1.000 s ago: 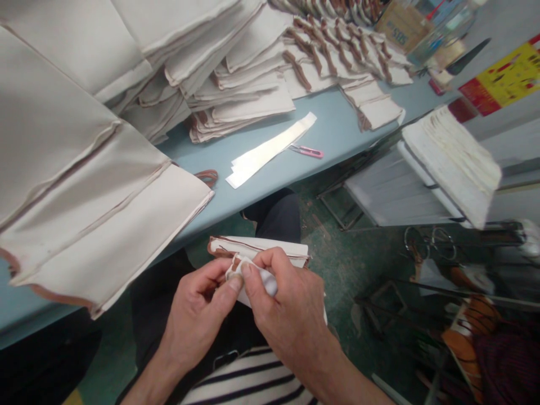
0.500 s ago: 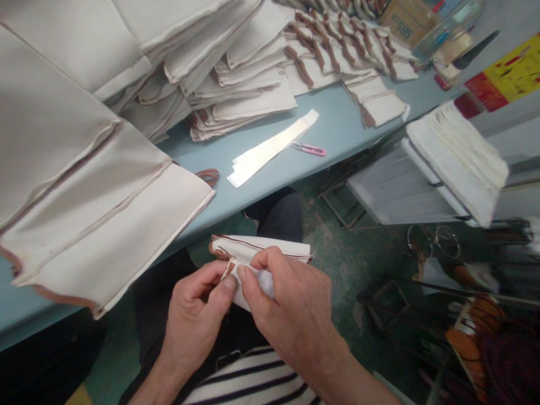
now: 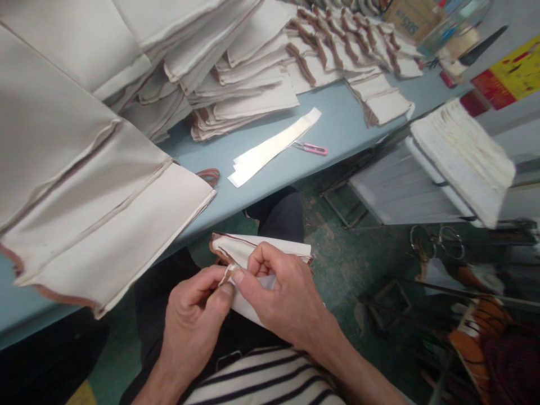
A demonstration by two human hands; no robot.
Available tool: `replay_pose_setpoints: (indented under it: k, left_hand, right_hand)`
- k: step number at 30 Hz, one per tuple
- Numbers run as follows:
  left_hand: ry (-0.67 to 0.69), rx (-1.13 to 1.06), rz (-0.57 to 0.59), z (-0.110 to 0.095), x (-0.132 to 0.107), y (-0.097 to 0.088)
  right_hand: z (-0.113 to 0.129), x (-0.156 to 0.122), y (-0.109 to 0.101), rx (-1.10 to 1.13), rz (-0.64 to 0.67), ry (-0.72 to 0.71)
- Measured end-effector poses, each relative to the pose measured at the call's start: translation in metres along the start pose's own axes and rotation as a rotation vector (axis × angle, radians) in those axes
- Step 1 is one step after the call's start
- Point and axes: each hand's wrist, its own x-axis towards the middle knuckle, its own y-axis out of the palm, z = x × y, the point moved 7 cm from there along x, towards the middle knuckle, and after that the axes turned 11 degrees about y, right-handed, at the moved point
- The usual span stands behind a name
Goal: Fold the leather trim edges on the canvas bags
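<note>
Cloth fills our bench (image 3: 337, 121): stacks of cream pieces (image 3: 240, 90) with brown edging crowd its far side, and broad folded panels (image 3: 105, 225) overhang the near edge on our left. Judging by these piles, many pieces have been worked and set down. The cream cloth piece (image 3: 261, 250) in our hands looks part-handled, with one corner turned and gathered while the rest lies fairly flat. Whether more pieces wait their turn, we cannot tell.

That piece sits just off the bench edge, above our lap and dark trousers (image 3: 278, 216), its brown edging (image 3: 221, 250) toward our left. Our forearms rise from the lower corners of the view and converge in front of our striped shirt (image 3: 261, 382), wrists bent and knuckles up. Our left hand (image 3: 192, 318) pinches the gathered corner between its thumb and the fingers curled behind it. Our right hand (image 3: 282, 292) pinches the same fold from the other side, thumb and forefinger pressed together, its other fingers curled over the cloth. The two thumbs almost meet at the corner.

Beyond the hands, white strips (image 3: 270, 149) and a pink-handled cutter (image 3: 314, 149) lie on the bench, out of reach of neither hand's grip.
</note>
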Motion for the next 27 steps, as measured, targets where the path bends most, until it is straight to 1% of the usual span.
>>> replay_pose_setpoints:
  k: [2, 5, 7, 8, 11, 14, 16, 19, 22, 24, 27]
  left_hand:
    - [0.003, 0.008, -0.003, -0.001, -0.002, 0.001]
    - [0.022, -0.008, -0.029, -0.004, -0.007, 0.006]
    - [0.013, -0.020, -0.054, -0.005, -0.010, 0.009]
    - [0.004, -0.022, -0.062, -0.005, -0.011, 0.011]
    - [-0.015, -0.022, -0.039, -0.007, -0.012, 0.016]
    - [0.008, -0.048, -0.016, -0.009, -0.007, 0.017]
    - [0.015, -0.068, -0.011, -0.010, -0.004, 0.016]
    - [0.029, -0.113, 0.026, -0.012, 0.000, 0.013]
    - [0.019, -0.170, 0.051, -0.014, 0.001, 0.008]
    - [0.007, -0.175, 0.045, -0.014, 0.001, 0.003]
    - [0.013, -0.130, 0.052, -0.017, 0.002, -0.002]
  right_hand:
    - [-0.002, 0.003, 0.003, 0.035, 0.059, 0.012]
    - [-0.007, 0.005, 0.015, 0.065, 0.193, 0.026]
    - [-0.009, 0.003, 0.023, 0.065, 0.237, -0.002]
    - [-0.009, 0.003, 0.025, 0.057, 0.234, -0.029]
    - [-0.008, 0.001, 0.031, 0.036, 0.189, -0.108]
    - [-0.008, 0.002, 0.032, 0.064, 0.160, -0.136]
    - [-0.008, 0.003, 0.028, 0.121, 0.136, -0.150]
    - [-0.004, 0.002, 0.015, 0.201, 0.097, -0.184]
    - [-0.001, -0.001, -0.002, 0.180, 0.080, -0.197]
    - [-0.004, -0.005, -0.010, 0.141, 0.138, -0.157]
    - [-0.014, -0.015, -0.017, 0.049, 0.267, -0.068]
